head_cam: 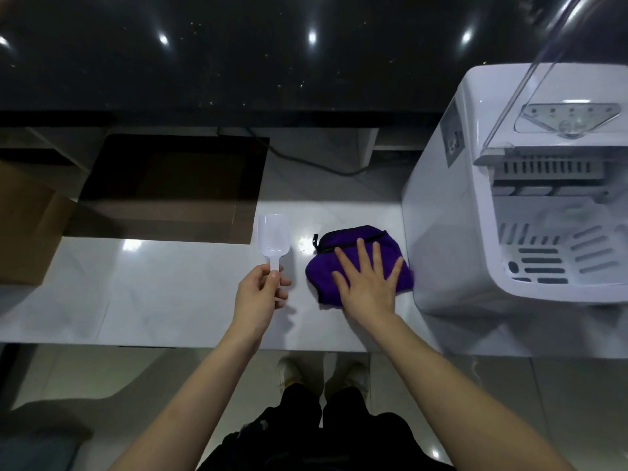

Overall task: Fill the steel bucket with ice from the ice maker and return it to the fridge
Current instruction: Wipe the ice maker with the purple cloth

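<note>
Left hand grips scoop, bowl pointing away.

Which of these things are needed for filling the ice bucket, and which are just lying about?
For the job: ice maker, lid up; clear scoop, held by the left hand. No steel bucket in view.

Lying about: purple cloth under the flat right hand; cardboard box; dark mat.

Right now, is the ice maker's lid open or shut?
Open. The ice maker's clear lid is tilted up, and the basket inside is exposed.
</note>
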`<state>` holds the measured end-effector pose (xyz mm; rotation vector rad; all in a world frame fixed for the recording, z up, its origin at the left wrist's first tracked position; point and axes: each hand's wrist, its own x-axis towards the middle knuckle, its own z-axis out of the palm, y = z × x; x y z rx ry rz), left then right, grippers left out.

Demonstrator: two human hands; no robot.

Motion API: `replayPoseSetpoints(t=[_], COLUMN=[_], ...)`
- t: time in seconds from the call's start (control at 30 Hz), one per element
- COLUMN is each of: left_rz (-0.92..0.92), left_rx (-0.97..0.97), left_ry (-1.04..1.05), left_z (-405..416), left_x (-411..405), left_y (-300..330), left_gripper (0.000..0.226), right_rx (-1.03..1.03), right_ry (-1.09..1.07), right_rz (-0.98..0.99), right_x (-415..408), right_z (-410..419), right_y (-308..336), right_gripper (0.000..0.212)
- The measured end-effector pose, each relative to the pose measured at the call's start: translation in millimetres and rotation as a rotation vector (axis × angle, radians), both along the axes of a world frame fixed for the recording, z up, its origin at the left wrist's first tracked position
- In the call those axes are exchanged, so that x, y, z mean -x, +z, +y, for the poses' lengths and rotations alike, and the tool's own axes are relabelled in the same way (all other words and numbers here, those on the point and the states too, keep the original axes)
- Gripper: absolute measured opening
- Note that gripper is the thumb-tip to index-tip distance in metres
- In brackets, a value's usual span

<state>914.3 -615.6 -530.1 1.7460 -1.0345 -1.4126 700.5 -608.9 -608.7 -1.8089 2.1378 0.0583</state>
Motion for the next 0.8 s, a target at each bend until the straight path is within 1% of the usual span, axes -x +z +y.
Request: replayPoseSetpoints(t=[0.17, 0.23, 0.37, 0.5, 0.6, 0.73, 0.8], left_rz=[-0.012, -0.017, -0.03, -0.01, -0.004, 0.008, 0.008], left_rx=[0.013, 0.027, 0.034, 0.024, 0.002, -0.029, -0.049], left_ry=[0.02, 0.037, 0.081, 0.145, 0.155, 0.121, 0.109], left_z=[5, 8, 16, 21, 21, 19, 19], left_x=[-10, -17, -31, -35, -30, -19, -13], left_y=[3, 7, 12, 11, 7, 1, -2], left_gripper=[0.021, 0.021, 0.021, 0.021, 0.02, 0.021, 0.021], right_rx=[-0.034, -0.043, -0.073, -0.06, -0.039, 0.005, 0.023], right_ry=[-0.106, -0.096, -0.008, 0.096, 0.148, 0.182, 0.158], right_rz=[0.003, -0.01, -0.02, -0.017, -0.036, -0.031, -0.019], right_x=[-5, -16, -43, -68, -73, -52, -36], right_z=[-38, -55, -71, -54, -27, 9, 22], right_y=[-2, -1, 3, 2, 0, -3, -5], right_gripper=[0.06, 0.06, 0.06, 0.061, 0.061, 0.06, 0.06])
